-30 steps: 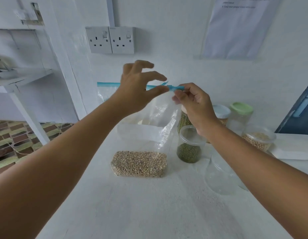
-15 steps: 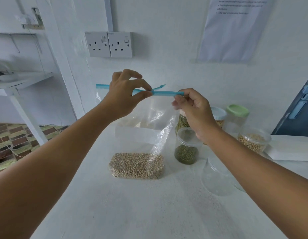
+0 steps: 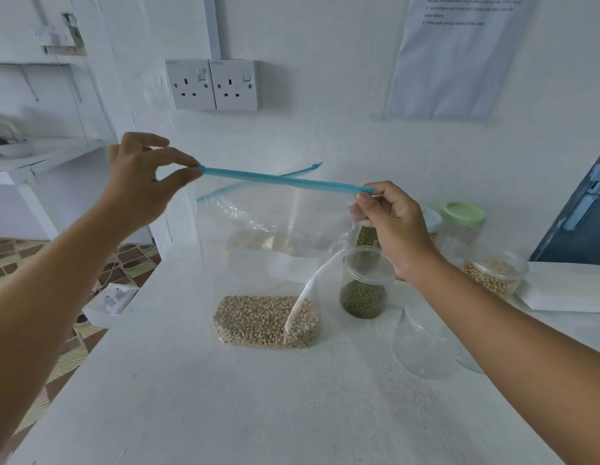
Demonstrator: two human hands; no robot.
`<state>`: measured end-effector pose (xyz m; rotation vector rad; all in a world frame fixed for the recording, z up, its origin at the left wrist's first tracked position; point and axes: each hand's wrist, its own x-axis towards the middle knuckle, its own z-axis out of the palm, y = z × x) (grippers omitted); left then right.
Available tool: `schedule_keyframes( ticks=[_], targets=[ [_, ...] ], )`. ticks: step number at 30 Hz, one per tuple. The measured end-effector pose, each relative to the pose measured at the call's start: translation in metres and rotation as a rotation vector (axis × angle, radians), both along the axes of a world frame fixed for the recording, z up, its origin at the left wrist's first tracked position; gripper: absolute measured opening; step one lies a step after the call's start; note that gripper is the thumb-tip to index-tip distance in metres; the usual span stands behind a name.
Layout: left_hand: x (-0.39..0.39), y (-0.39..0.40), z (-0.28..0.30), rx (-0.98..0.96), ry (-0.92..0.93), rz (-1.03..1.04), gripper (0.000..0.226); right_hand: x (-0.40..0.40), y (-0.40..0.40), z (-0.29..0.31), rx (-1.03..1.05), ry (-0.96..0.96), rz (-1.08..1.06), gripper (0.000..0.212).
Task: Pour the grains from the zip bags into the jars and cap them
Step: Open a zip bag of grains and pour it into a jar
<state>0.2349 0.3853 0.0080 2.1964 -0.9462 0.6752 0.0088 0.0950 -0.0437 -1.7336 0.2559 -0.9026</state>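
Observation:
A clear zip bag (image 3: pixel 268 229) with a blue zip strip stands upright on the white table (image 3: pixel 225 397), pale beans (image 3: pixel 265 320) heaped in its bottom. My left hand (image 3: pixel 141 182) pinches the left end of the near zip strip. My right hand (image 3: pixel 389 219) pinches its right end. The far strip hangs loose behind, so the mouth gapes. An open jar of green grains (image 3: pixel 364 286) stands just right of the bag. An empty clear jar (image 3: pixel 422 344) sits under my right forearm.
Capped jars stand at the back right, one with a green lid (image 3: pixel 463 214), one with a white lid (image 3: pixel 431 219). An open jar of pale beans (image 3: pixel 495 273) sits beside white paper (image 3: pixel 567 293). Wall sockets (image 3: pixel 213 83) are behind; the table's left edge drops to tiled floor.
My left hand slid left along the zip strip from beside my right hand to the bag's left end, and the mouth has parted. The right hand kept its hold.

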Motion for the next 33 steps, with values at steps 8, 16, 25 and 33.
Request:
schedule_keyframes(
  ticks=[8, 16, 25, 33],
  targets=[
    [0.005, -0.004, -0.021, -0.043, 0.039, -0.026, 0.023, 0.006, -0.006, 0.002, -0.253, 0.114, -0.158, 0.01],
    [-0.009, -0.014, -0.022, -0.067, 0.05, -0.077, 0.022, 0.032, 0.033, 0.05, -0.865, 0.351, -0.139, 0.03],
    [-0.035, -0.018, -0.028, -0.134, 0.143, -0.027, 0.042, 0.047, 0.036, 0.045, -0.772, 0.486, -0.085, 0.011],
    [-0.13, -0.051, -0.058, -0.364, 0.653, -0.167, 0.024, 0.041, 0.031, 0.033, -0.583, 0.462, -0.017, 0.008]
  ],
)
